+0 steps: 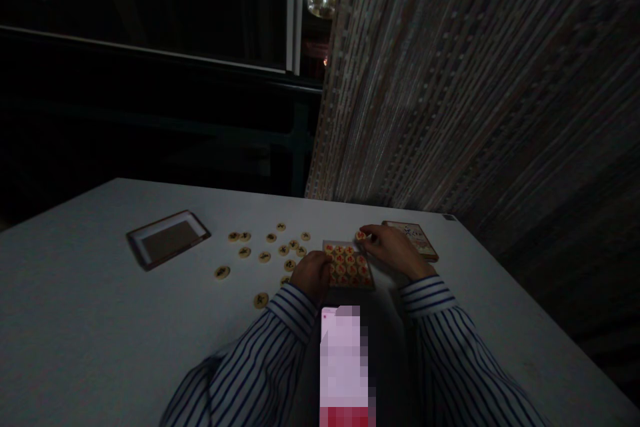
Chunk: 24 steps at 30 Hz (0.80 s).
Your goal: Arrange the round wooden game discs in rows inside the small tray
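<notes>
Red pieces sit in rows in the box on the bench; the far row looks one short at its right end. One red piece is out, near that corner. Black pieces lie loose to the left, unboxed; the second tray, farther left, holds none. Right hand: thumb and fingertips pinch the loose red piece. Left hand: fingers curled at the box's left side, apparently touching; cannot tell whether they grip anything.
</notes>
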Each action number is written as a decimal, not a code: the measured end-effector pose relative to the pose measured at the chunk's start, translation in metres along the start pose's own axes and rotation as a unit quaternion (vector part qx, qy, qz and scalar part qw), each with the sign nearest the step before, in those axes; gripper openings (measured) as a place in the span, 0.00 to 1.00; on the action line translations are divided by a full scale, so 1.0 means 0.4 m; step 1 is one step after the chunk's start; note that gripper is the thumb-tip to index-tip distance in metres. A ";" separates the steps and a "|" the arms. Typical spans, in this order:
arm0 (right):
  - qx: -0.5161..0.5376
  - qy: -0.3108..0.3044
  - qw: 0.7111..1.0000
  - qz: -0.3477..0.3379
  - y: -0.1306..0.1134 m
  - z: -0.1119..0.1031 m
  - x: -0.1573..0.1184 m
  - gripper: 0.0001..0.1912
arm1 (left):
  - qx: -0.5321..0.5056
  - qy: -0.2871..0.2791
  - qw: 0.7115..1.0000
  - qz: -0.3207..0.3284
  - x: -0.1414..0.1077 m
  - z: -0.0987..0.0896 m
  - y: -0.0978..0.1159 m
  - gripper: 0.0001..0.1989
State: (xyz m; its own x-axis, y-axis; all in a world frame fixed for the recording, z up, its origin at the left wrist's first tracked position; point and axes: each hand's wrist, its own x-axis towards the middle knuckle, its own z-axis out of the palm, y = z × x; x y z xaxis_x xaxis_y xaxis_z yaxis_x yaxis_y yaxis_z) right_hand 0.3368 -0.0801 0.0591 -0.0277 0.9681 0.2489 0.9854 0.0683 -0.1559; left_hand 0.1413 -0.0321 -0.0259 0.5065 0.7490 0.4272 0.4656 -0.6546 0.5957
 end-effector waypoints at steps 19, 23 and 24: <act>-0.056 -0.086 0.995 -0.010 0.007 0.029 0.006 0.16 | 0.015 -0.014 1.000 0.010 -0.001 0.009 -0.018 0.10; -0.074 -0.086 0.994 -0.009 -0.002 0.029 0.003 0.15 | 0.009 -0.011 1.000 0.021 -0.002 0.015 -0.030 0.10; -0.080 -0.084 0.993 -0.010 -0.005 0.028 0.002 0.14 | 0.009 -0.009 1.000 0.021 -0.003 0.015 -0.031 0.10</act>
State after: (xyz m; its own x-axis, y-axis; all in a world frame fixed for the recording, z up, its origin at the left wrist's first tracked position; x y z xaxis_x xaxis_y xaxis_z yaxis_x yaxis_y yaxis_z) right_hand 0.3331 -0.0769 0.0488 -0.0629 0.9943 0.0860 0.9980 0.0628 0.0041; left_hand 0.1394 -0.0255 -0.0378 0.5388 0.7187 0.4395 0.4559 -0.6874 0.5653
